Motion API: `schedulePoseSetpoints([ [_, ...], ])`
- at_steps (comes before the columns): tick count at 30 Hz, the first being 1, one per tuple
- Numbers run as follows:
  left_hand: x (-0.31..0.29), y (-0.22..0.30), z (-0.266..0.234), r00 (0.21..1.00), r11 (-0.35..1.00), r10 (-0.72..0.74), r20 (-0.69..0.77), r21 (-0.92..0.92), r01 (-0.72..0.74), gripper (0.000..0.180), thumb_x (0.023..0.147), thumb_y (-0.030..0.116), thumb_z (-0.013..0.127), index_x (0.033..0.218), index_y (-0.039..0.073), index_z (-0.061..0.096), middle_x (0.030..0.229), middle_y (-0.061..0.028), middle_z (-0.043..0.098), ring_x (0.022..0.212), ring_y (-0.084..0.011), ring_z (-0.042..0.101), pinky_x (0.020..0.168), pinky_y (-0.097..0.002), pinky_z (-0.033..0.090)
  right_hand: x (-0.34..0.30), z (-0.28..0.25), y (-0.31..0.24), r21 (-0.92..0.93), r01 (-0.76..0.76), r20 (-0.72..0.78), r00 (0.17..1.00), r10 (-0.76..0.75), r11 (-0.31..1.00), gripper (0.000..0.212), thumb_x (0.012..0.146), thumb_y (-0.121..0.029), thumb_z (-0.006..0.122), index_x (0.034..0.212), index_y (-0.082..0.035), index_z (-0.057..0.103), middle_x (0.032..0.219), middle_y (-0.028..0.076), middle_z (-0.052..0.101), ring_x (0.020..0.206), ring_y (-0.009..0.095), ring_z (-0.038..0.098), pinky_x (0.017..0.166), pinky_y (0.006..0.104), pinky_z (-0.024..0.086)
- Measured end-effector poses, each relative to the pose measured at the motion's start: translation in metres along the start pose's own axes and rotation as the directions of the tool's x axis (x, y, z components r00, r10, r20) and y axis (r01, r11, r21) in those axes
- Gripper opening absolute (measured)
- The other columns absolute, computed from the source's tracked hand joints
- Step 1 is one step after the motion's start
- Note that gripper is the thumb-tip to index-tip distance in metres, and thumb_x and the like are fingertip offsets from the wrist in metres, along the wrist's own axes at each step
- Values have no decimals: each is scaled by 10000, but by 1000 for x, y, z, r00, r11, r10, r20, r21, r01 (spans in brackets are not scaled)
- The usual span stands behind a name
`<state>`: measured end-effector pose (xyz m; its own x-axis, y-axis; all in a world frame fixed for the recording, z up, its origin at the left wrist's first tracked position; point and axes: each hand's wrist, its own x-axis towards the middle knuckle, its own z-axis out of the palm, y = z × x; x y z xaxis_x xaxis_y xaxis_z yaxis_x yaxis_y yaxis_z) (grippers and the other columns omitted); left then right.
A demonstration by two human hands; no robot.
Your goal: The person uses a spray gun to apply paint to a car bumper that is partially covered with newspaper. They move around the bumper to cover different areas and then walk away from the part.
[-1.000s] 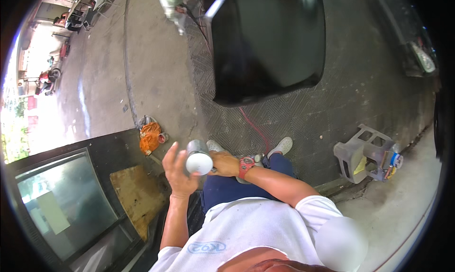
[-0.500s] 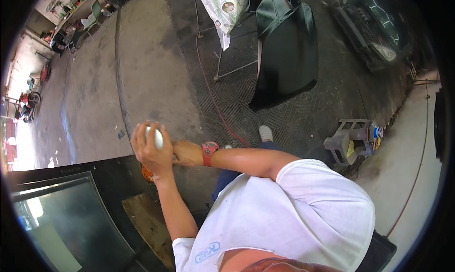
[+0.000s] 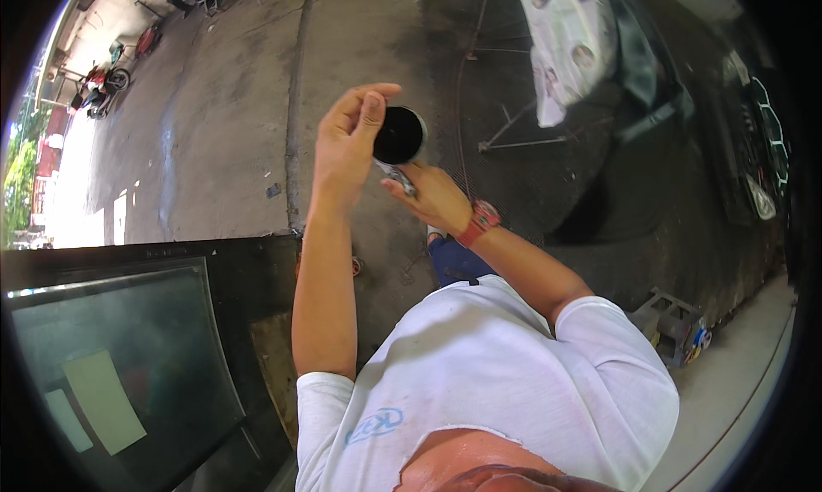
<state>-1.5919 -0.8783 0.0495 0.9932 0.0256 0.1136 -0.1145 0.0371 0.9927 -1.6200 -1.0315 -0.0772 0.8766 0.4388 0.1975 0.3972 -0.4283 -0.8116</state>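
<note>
My right hand (image 3: 437,199), with a red watch on its wrist, is closed around the silver body of what looks like a paint spray gun (image 3: 399,180). The gun's round cup (image 3: 400,136) faces me, its round face black inside a pale rim; whether that is paint or a dark interior I cannot tell. My left hand (image 3: 344,141) curves about the cup's left and far side. Its thumb lies against the rim, and its fingers reach over the far edge, partly hidden.
A black car panel (image 3: 621,141) and a paper-masked part (image 3: 569,51) rest on metal stands at far right. A grey plastic stool (image 3: 672,321) stands at right. Near left lies a dark-framed glass pane (image 3: 128,346). A motorcycle (image 3: 104,85) is at far left.
Both hands have moved away from me and to the right with the spray gun. The cup has turned from its white outside to its black round face. My view has swung left.
</note>
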Motion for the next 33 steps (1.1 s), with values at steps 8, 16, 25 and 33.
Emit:
schedulePoseSetpoints([
  [8, 117, -42, -17, 983, 988, -151, 105, 55, 146, 592, 1078, 569, 556, 1248, 29, 731, 1256, -55, 719, 1193, -150, 620, 1111, -325, 426, 93, -7, 52, 55, -189, 73, 980, 185, 980, 464, 1042, -460, 628, 1234, -38, 654, 1060, 248, 714, 980, 480, 678, 833, 566, 526],
  [16, 215, -79, -41, 928, 555, 281, 246, 747, -366, 334, 877, 305, 838, 1130, 93, 784, 1266, -100, 718, 1239, -359, 635, 1176, -586, 405, 201, 19, 87, 81, -234, 109, 968, 224, 969, 443, 960, -331, 738, 1280, -33, 668, 1181, 252, 719, 1059, 463, 688, 893, 536, 554],
  [25, 348, -99, -137, 884, 558, 392, 254, 698, -448, 194, 905, 285, 811, 1029, 136, 812, 1196, -53, 714, 1183, -332, 635, 1000, -472, 507, 355, 64, 68, -20, -315, -22, 949, 314, 949, 414, 945, -323, 737, 1228, -23, 695, 1103, 248, 733, 983, 463, 695, 861, 549, 543],
  [33, 472, -107, -202, 754, 628, 422, 504, 438, -644, 122, 908, 205, 791, 1004, 132, 808, 1186, -67, 722, 1134, -344, 656, 1004, -478, 513, 470, 85, 50, 90, -404, -156, 897, 414, 910, 364, 993, -341, 677, 1139, -8, 707, 1071, 259, 734, 978, 476, 685, 859, 549, 541],
])
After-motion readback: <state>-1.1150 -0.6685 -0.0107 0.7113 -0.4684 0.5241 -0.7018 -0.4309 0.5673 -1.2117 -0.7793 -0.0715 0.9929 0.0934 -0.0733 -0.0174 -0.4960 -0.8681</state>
